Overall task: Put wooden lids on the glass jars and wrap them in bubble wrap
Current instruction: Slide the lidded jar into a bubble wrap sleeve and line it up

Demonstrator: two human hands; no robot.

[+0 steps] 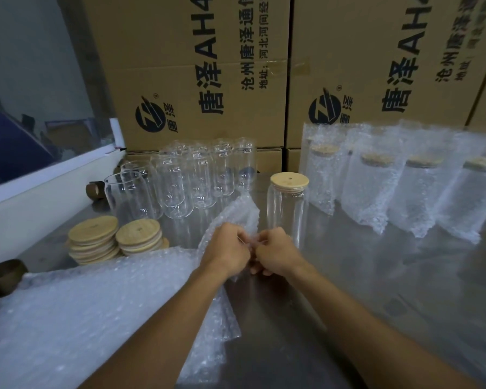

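- Head view, only one there is: both hands meet mid-table, knuckles nearly touching. Left hand (227, 249) and right hand (275, 252) each have fingers curled in, pinching the top edge of a bubble wrap sheet (230, 217) between them.
- That sheet stands up behind the hands and trails down under the left forearm, off toward the near edge of the table (376, 276).
- A bigger wrap pile (82, 304) fills the near-left corner, so not much room there.
- Lidded jar (288, 209) stands upright just behind the right hand, apart from it, wooden lid on, still unwrapped.
- Bare jars (185, 178) cluster at back left, no lids, packed close together.
- Two lid stacks (115, 238) sit left of the hands, right at the far edge of the wrap pile.
- Wrapped jars (390, 186) line up along back right, each in a bubble sleeve with a lid showing through.
- Boxes (208, 80) wall off the back edge; a white sill (40, 189) runs down the left side.
- Best open room is the shiny table stretch right of the right arm, in front of the wrapped row.
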